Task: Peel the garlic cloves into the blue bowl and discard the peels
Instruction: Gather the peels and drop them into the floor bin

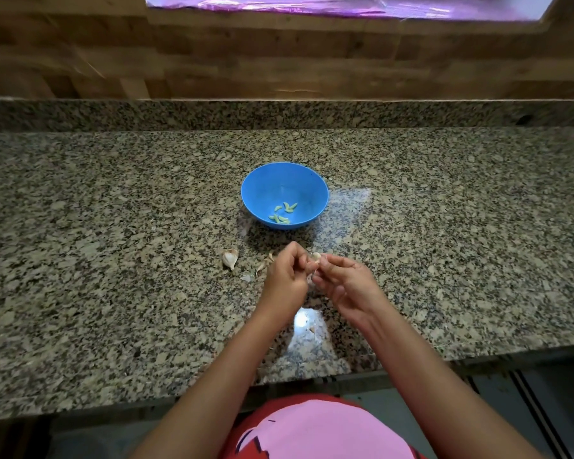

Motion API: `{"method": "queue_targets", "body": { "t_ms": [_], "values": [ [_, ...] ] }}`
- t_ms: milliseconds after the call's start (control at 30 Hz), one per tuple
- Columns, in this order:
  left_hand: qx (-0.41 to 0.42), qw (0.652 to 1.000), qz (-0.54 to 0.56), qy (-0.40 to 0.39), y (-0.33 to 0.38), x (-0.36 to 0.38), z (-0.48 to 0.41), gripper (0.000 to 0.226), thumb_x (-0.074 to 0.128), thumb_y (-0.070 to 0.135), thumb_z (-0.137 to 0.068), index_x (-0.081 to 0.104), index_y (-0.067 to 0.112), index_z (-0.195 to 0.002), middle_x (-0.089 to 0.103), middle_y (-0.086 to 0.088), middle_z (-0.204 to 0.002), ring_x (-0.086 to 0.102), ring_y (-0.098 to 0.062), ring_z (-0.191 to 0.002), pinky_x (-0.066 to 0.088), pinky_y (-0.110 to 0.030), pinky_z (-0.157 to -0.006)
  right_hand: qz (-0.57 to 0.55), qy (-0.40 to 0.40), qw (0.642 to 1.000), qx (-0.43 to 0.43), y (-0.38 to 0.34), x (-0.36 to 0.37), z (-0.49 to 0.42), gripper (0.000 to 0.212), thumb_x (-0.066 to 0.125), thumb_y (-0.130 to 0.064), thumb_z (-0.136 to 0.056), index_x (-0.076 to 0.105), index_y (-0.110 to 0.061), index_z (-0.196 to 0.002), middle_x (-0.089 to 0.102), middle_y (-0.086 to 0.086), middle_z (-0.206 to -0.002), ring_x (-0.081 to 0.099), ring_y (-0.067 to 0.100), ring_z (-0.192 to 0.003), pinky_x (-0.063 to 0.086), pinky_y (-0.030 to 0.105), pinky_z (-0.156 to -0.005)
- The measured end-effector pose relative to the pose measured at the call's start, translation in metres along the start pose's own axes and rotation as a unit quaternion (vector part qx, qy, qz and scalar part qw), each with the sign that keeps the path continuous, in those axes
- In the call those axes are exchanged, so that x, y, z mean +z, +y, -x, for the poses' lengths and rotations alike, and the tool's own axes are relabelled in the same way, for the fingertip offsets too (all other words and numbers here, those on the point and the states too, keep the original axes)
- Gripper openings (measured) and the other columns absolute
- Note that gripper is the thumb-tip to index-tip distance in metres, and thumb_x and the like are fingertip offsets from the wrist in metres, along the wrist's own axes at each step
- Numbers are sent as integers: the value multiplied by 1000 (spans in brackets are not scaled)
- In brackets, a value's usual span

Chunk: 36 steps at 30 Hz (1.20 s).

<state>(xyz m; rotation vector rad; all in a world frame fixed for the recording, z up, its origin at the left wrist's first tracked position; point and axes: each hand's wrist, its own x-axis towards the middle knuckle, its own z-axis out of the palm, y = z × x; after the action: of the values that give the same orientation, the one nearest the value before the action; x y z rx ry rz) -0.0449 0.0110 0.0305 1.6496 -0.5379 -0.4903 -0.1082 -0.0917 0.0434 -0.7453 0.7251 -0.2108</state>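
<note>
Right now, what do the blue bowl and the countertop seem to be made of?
Blue bowl: probably plastic with a matte finish, judging by its even colour and thin rim.
Countertop: looks like polished granite, speckled brown, black and beige, with glossy patches of reflected light.

The left hand [286, 276] and right hand [347, 283] hide most of the garlic clove [315, 256] pinched between them.

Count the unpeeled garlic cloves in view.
3. A held clove pinched between the left hand and right hand; a lone clove on the counter further left; a half-hidden clove beside the left hand. More may be hidden.
</note>
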Motion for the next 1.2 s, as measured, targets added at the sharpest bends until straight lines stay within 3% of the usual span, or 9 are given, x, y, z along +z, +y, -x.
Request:
{"method": "queue_targets", "body": {
  "t_ms": [67,133,267,333,400,600,1000,1067,1200],
  "values": [
    [-9,998,-49,-38,-4,-1,7,34,43,-9,-89,39,19,-70,51,-4,-78,48,-8,-65,41,-18,-56,-26,29,999,5,-2,-4,-4,17,55,4,-86,59,6,-103,66,15,-84,64,18,-69,56,21,-58],
    [-28,997,-50,-52,-11,-2,14,34,41,-10,-90,41,18,-71,53,-8,-85,59,-14,-84,50,-25,-71,-33,54,998,-2,-5,-11,-7,16,53,4,-88,60,6,-102,66,15,-87,64,18,-73,58,23,-60],
    [-58,994,-88,-35,-17,-5,10,27,41,0,-95,57,21,-87,51,-1,-107,51,-8,-98,41,-17,-80,41,41,998,-12,-2,-20,-8,14,53,5,-88,59,6,-101,68,17,-86,66,21,-73,58,27,-66],
    [-65,994,-87,-22,-20,-4,4,18,47,10,-95,62,21,-99,54,3,-111,52,-8,-103,44,-22,-87,82,24,996,-17,1,-20,-6,12,58,2,-86,60,4,-98,69,16,-82,65,21,-69,58,26,-64],
    [-85,996,-41,-2,-18,-3,0,13,58,18,-92,65,18,-103,65,0,-104,61,-12,-96,52,-29,-83,112,10,993,-32,4,-18,-4,9,60,1,-85,63,2,-93,69,14,-81,64,21,-67,59,26,-62],
    [-135,987,84,30,-13,0,-3,4,66,8,-85,69,7,-86,69,-7,-81,64,-14,-72,54,-21,-65,192,-25,978,-80,7,-15,1,5,65,-2,-82,66,-3,-88,68,10,-80,64,20,-68,58,32,-69],
    [-200,973,103,42,-6,2,-6,13,66,5,-83,63,8,-70,60,-1,-64,53,-9,-55,46,-18,-51,323,-58,935,-131,0,-18,0,10,64,1,-84,65,5,-93,68,14,-82,67,20,-72,59,28,-69],
    [-227,964,131,51,-5,1,-9,15,64,6,-85,60,7,-71,58,-2,-67,54,-8,-54,48,-18,-50,306,-54,940,-144,0,-18,0,6,64,0,-84,66,0,-90,68,8,-79,66,18,-72,58,28,-72],
    [-251,959,114,70,-13,-4,-10,18,62,12,-89,57,8,-72,57,-3,-69,54,-13,-60,50,-25,-62,152,-15,980,-129,-1,-22,-4,4,59,4,-84,60,0,-84,63,10,-80,65,19,-72,58,26,-69]
  ]
}}
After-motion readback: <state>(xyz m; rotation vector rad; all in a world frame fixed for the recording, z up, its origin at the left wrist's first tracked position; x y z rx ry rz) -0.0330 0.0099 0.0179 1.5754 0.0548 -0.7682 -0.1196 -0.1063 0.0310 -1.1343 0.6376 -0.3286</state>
